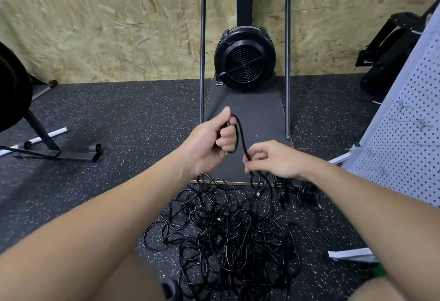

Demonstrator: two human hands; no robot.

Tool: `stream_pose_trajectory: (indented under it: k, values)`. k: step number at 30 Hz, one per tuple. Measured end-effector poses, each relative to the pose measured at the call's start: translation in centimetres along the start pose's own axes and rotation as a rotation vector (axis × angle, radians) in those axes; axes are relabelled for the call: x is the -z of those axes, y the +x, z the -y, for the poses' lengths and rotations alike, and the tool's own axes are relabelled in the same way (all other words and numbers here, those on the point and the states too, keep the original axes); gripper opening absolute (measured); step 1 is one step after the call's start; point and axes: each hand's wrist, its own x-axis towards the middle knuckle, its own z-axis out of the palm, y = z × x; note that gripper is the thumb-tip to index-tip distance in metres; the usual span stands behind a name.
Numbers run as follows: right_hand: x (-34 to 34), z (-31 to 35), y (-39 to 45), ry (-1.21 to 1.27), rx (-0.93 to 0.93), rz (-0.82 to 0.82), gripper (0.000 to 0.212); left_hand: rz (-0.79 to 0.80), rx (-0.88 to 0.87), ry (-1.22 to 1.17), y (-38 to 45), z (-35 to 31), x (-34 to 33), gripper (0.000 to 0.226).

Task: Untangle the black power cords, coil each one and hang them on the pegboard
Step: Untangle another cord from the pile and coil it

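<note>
A big tangle of black power cords point(228, 231) lies on the speckled rubber floor in front of me. My left hand point(212, 141) grips a small coil of one black cord point(240, 133), held up above the pile. My right hand point(273, 157) pinches the same cord a short way along, where it runs down into the tangle. Two small coiled bundles point(307, 191) lie on the floor beyond the pile, at the right. The white pegboard point(409, 119) leans at the right edge, with several metal hooks on it.
A black fan machine point(245, 60) on a dark platform point(259, 119) with two upright steel bars stands straight ahead against the chipboard wall. Black exercise equipment point(35, 138) stands at the left. The pegboard's white foot point(352, 255) lies on the floor at the lower right.
</note>
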Motion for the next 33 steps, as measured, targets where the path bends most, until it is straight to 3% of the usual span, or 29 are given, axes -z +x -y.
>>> stream_pose_trajectory:
  k: [5,8,10,14,16,18,20,23,27,31,33]
  values:
    - [-3.1,-0.2,0.1,-0.474,0.05,0.067,0.017,-0.137,-0.103,-0.084,0.5,-1.0,0.7,0.018]
    - [-4.1,0.8,0.5,-0.609,0.101,0.042,0.019,-0.226,-0.172,-0.031,0.7,-0.5,0.7,0.02]
    - [-4.3,1.5,0.5,-0.664,0.135,0.064,0.019,-0.195,-0.206,0.079,0.7,-0.1,0.9,0.022]
    - [-3.5,3.0,-0.4,-0.533,0.23,-0.009,0.025,-0.124,-0.194,0.499,0.2,0.8,1.5,0.017]
    - [-2.7,3.6,-0.9,-0.504,0.257,-0.109,0.026,-0.179,-0.209,0.901,0.2,1.2,2.0,0.027]
    - [-2.0,4.1,-1.3,-0.652,0.269,-0.199,0.022,-0.233,-0.248,1.319,0.5,1.5,2.3,0.037]
    - [-1.8,4.5,-1.8,-0.84,0.301,-0.253,0.024,-0.203,-0.217,1.441,0.3,1.3,1.6,0.038]
    - [-1.4,4.8,-1.9,-0.886,0.349,-0.244,0.026,0.003,-0.006,1.197,-0.5,1.1,0.6,0.03]
    - [-0.7,4.0,-1.8,-0.775,0.372,-0.202,0.035,0.141,0.177,0.992,-1.0,0.7,1.3,0.035]
    - [0.9,2.7,-1.7,-0.701,0.296,-0.159,0.046,0.198,0.21,0.873,-0.9,0.3,2.9,0.016]
    - [1.7,2.3,-1.9,-0.675,0.257,-0.125,0.047,0.171,0.189,0.872,-0.4,0.7,4.1,0.016]
